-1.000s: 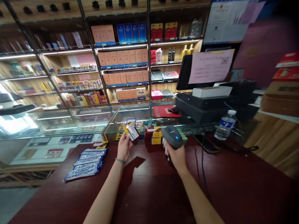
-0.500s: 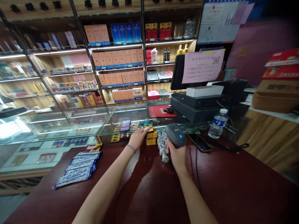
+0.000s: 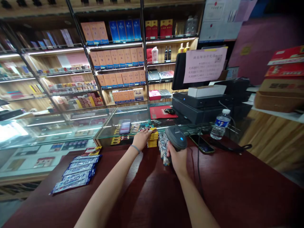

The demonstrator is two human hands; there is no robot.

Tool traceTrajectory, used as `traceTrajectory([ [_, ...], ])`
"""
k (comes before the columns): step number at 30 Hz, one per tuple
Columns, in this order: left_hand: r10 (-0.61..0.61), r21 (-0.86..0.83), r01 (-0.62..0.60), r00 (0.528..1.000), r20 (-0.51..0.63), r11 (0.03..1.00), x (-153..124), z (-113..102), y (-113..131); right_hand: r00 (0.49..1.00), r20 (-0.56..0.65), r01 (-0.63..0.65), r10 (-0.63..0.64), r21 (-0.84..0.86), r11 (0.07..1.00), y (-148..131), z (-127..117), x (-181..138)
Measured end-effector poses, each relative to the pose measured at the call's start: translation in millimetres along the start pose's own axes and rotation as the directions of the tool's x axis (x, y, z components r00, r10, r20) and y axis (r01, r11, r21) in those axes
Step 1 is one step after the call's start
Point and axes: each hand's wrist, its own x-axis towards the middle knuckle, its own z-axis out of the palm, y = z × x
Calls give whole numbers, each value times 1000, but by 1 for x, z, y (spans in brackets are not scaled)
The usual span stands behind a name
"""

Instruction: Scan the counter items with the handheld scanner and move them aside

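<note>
My right hand point(image 3: 178, 158) is wrapped round the grip of a dark barcode scanner point(image 3: 176, 136) with a small blue light lit on top. Beneath and left of the scanner stand several small glass jars point(image 3: 163, 150) in a row, partly hidden by it. A neat stack of small yellow packets point(image 3: 152, 142) is just left of the jars. My left hand point(image 3: 142, 140) reaches over from the left, fingers stretched out and touching the top of the stack. Its fingertips partly cover the uppermost packet.
Blue-and-white long packets point(image 3: 77, 172) lie fanned on the dark red counter point(image 3: 147, 202). Right of the scanner are a phone point(image 3: 201, 144), a hanging cable point(image 3: 198, 161) and a water bottle point(image 3: 220, 124). Behind stand a glass display case point(image 3: 133, 114) and a monitor point(image 3: 178, 71).
The view has shifted slightly, so the things appear a little further left. My left fingers stay at the yellow stack, and the scanner stays in my right hand.
</note>
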Motion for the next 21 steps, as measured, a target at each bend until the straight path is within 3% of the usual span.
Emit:
traceTrajectory([
  [7, 11, -10, -11, 996, -86, 1000, -3, 10, 1, 1000, 10, -15, 15, 1, 1000, 6, 0, 2],
  [14, 18, -170, -51, 982, -190, 984, -8, 10, -6, 1000, 12, -11, 11, -1, 1000, 2, 4, -3],
  [21, -94, -229, 42, 970, -222, 972, -58, -11, -32, 995, 104, 20, -8, -115, 993, 17, 9, -9],
])
